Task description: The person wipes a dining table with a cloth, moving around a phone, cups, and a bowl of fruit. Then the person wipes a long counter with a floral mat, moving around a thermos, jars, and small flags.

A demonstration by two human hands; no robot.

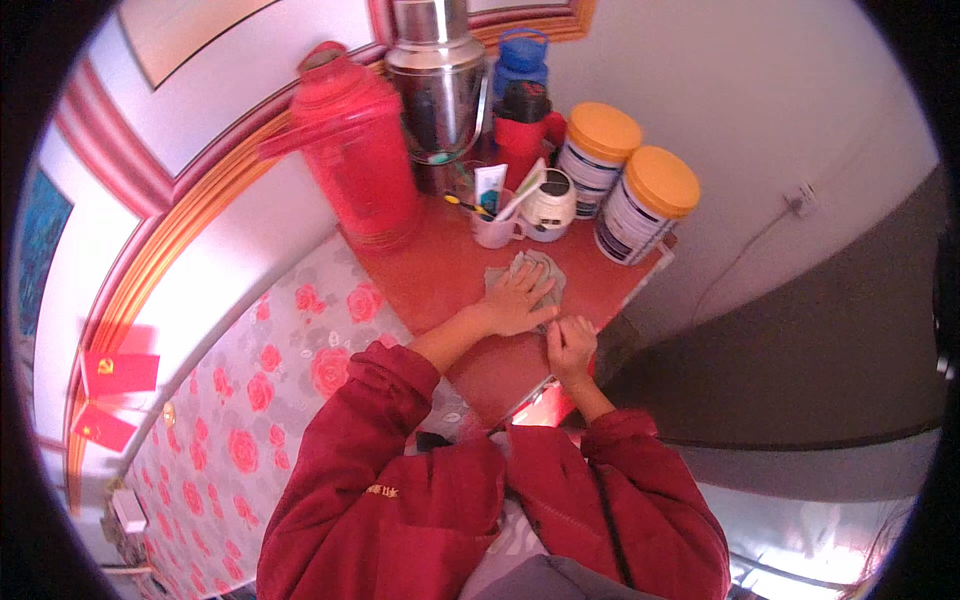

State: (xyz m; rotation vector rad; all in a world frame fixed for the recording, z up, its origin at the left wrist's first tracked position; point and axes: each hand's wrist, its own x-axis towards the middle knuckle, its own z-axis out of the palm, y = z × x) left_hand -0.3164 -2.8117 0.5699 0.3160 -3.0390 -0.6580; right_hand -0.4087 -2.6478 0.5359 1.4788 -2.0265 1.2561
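Observation:
My left hand (521,301) lies flat with fingers spread on a crumpled grey cloth (553,274), which rests on a reddish-brown tabletop (450,281). Just to its right, my right hand (573,343) is curled in at the table's edge; nothing shows in its fingers, and its palm side is hidden. Beyond the cloth stands a pale cup (493,231) holding a toothpaste tube (489,186) and toothbrushes. A small cream-coloured jar (550,206) with a dark top is beside the cup.
A red thermos flask (356,150), a steel flask (439,94), a blue bottle (520,60), a black-and-red bottle (521,131) and two orange-lidded tubs (600,135) line the back. Left is a rose-patterned cover (244,450). A cord (731,262) hangs on the right wall.

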